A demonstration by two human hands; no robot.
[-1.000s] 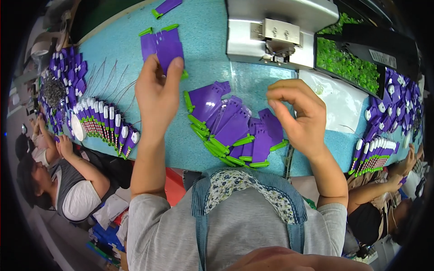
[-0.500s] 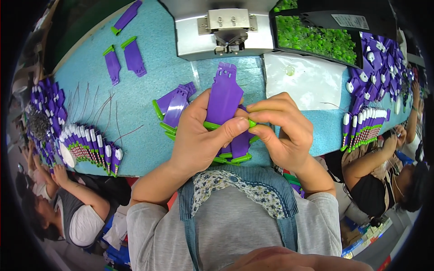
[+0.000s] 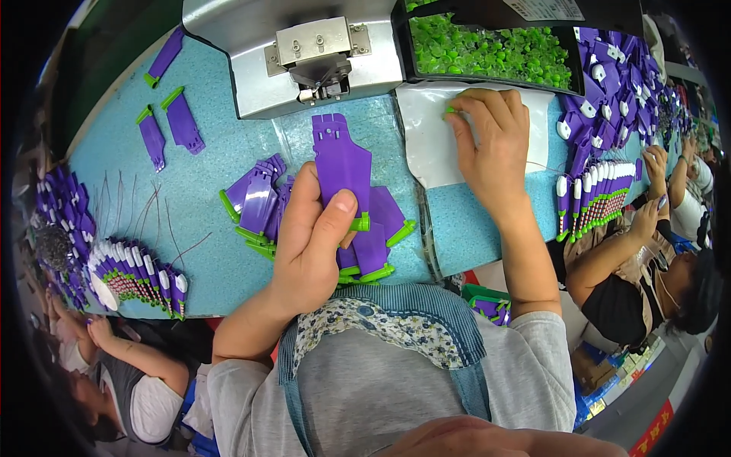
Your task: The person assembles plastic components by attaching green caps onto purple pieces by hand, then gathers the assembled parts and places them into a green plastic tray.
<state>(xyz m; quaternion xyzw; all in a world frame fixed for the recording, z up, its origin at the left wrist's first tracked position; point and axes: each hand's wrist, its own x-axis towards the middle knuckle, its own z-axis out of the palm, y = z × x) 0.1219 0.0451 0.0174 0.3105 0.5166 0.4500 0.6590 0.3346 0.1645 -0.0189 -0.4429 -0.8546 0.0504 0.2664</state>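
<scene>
My left hand (image 3: 308,247) grips a flat purple plastic piece (image 3: 340,164), thumb on its face, a notched end pointing away from me. A bright green strip (image 3: 361,222) runs along its near end, partly hidden by my fingers. My right hand (image 3: 493,145) pinches a small green plastic part (image 3: 450,110) between thumb and fingertips. It hangs over a white sheet (image 3: 434,156), just short of a black bin (image 3: 575,75) of small green parts (image 3: 491,53). Beneath and beside my left hand lie several similar purple pieces (image 3: 371,247) with green ends.
A metal machine (image 3: 316,46) stands at the back of the blue table. Three purple pieces (image 3: 183,122) lie at far left. Fanned purple-and-white assemblies (image 3: 141,266) and thin wires sit left; another row (image 3: 598,194) and a purple heap (image 3: 609,84) sit right. People work at both sides.
My right hand has left the purple piece and moved right and away, over the white sheet beside the bin. The left hand still holds the piece. The whole view has shifted.
</scene>
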